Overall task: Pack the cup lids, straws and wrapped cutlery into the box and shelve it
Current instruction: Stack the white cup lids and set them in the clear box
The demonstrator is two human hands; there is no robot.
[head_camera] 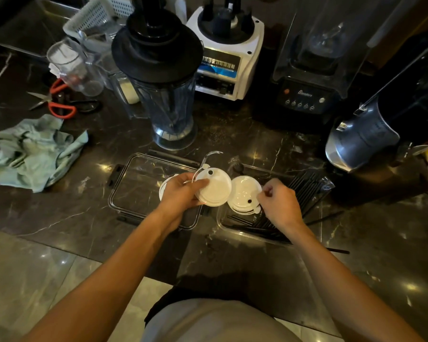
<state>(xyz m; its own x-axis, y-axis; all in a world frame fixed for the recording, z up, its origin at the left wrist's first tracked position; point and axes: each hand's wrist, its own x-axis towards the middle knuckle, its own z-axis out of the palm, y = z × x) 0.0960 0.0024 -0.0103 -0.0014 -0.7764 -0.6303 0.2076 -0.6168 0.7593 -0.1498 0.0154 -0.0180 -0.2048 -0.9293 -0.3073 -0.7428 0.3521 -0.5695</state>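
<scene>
Your left hand (181, 191) grips a lid stack (214, 187); your right hand (278, 203) pinches another stack (245, 197) at its three o'clock edge. Loosely held, those lids could fan out and slide past the box (232, 229).

Dark marble counter (232, 134), perhaps pale floor tiles (35, 280).

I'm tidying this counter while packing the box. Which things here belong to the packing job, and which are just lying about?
Belongs to the job:
cup lids, held in the left hand
second lid stack
black straws
clear box
box lid

Lying about:
scissors
green cloth
blender jug
</scene>
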